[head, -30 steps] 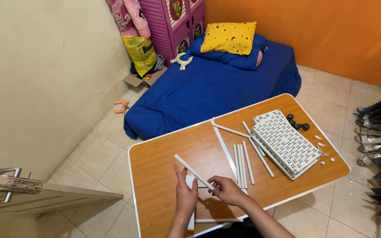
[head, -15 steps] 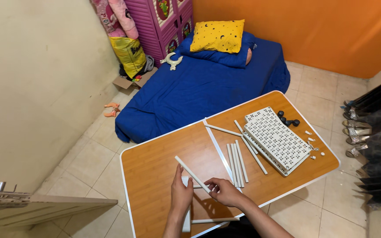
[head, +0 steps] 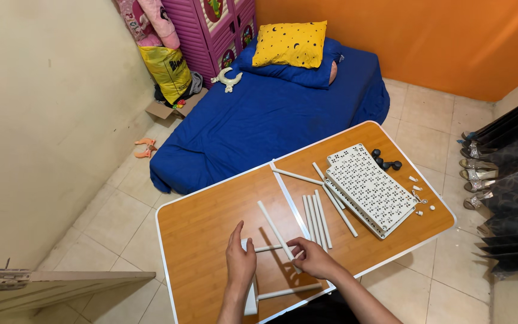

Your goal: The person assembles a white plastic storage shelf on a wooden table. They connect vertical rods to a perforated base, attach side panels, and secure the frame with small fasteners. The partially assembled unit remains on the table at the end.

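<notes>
The left hand rests flat against a white end piece, while the right hand pinches a slanting white rod, apparently where a short cross rod meets it. All sit on the folding wooden table, near the perforated white panels, loose rods and black caps.

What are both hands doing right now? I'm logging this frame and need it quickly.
Left hand: open, fingers straight, resting against a white frame piece.
Right hand: closed on a white tube.
</notes>
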